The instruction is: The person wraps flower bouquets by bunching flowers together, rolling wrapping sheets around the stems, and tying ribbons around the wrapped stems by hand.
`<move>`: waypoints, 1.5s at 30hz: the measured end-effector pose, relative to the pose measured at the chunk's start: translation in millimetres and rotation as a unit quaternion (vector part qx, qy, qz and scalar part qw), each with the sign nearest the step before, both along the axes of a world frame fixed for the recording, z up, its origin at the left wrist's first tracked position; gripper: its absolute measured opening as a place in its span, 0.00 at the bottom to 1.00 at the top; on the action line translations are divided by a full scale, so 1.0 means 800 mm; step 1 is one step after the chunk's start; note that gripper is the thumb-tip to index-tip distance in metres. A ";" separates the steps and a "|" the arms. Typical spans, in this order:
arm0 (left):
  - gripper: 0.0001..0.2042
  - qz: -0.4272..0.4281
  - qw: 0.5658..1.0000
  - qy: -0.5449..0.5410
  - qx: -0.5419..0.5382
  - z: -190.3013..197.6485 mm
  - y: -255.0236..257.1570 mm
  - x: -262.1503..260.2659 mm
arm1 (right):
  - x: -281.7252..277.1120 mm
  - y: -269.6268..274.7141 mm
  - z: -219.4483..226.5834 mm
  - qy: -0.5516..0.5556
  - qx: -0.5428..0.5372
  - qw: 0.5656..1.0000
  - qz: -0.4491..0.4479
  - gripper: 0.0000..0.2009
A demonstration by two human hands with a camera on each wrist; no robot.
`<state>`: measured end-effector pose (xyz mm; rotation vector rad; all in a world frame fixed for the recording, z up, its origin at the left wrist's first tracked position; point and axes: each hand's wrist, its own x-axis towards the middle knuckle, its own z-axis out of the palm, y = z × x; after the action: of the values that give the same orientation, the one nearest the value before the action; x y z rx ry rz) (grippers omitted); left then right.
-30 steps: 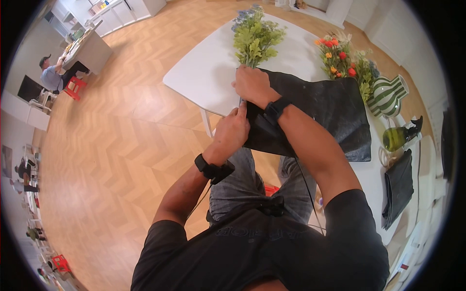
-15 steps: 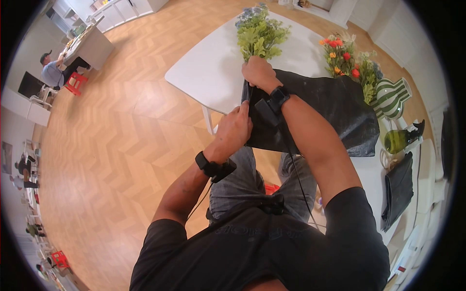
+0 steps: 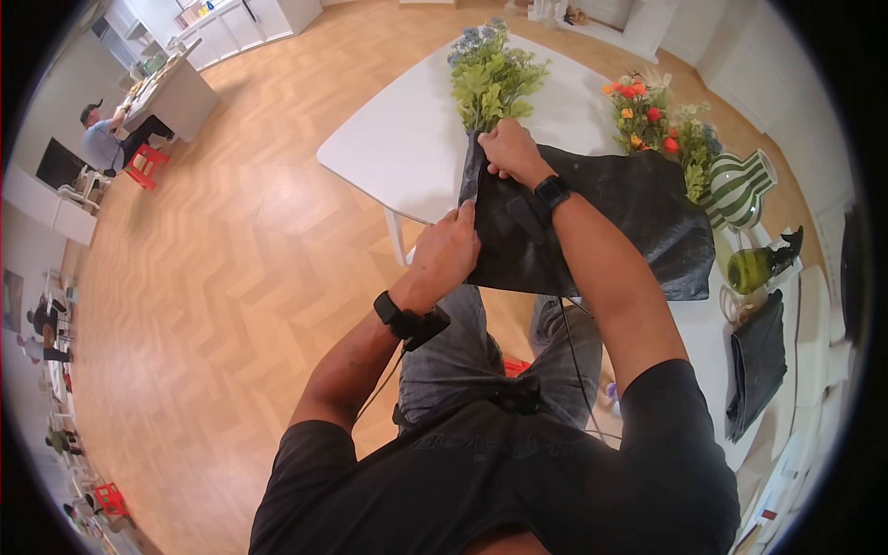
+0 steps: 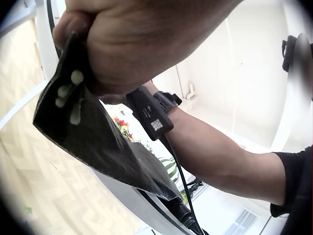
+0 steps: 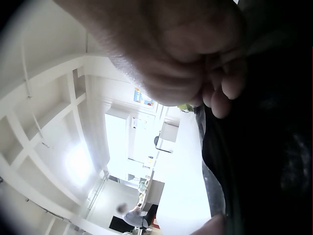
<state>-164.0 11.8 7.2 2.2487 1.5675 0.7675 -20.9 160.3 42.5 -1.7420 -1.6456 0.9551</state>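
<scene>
A black, slightly shiny wrapping sheet (image 3: pixel 638 217) lies across the near part of the table, its left side folded up into a narrow flap. Blue flowers with leafy green stems (image 3: pixel 490 88) stick out from the far end of that fold. My left hand (image 3: pixel 446 248) pinches the flap near its close end. Farther along, just below the leaves, my right hand (image 3: pixel 514 154) grips the same fold with curled fingers. In the left wrist view, cut stem ends (image 4: pixel 76 77) show inside the folded sheet; the rest of their length is hidden.
On the white table (image 3: pixel 388 139), orange and red flowers (image 3: pixel 647 116) lie to the right, beside a green-striped vase (image 3: pixel 740 188). Nearer are a green bottle (image 3: pixel 751 268) and a folded black cloth-like piece (image 3: pixel 758 365). Cables hang from both wrists. A person (image 3: pixel 104 143) sits far left.
My right hand has shifted slightly right and rolled off the stems, so more of the folded flap shows. The left hand keeps its pinch near the close end.
</scene>
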 end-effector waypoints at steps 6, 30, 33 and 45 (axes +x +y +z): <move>0.21 -0.012 1.000 -0.006 0.007 0.000 0.000 -0.001 | 0.003 -0.034 -0.009 -0.197 0.215 0.956 0.031 0.13; 0.19 -0.015 0.997 -0.076 -0.015 0.005 0.001 -0.008 | -0.009 -0.059 -0.006 -0.149 -0.023 0.980 0.129 0.11; 0.18 -0.025 0.993 -0.101 -0.057 0.006 0.003 -0.015 | -0.010 -0.061 -0.005 -0.146 -0.012 0.980 0.136 0.17; 0.10 0.026 0.874 -0.367 -0.318 -0.016 -0.033 -0.042 | -0.012 -0.071 0.016 -0.137 -0.070 0.978 0.137 0.09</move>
<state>-197.8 -14.3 -5.8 1.2298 1.2373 0.8228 -30.7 103.1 55.4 -1.8373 -2.0835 1.0084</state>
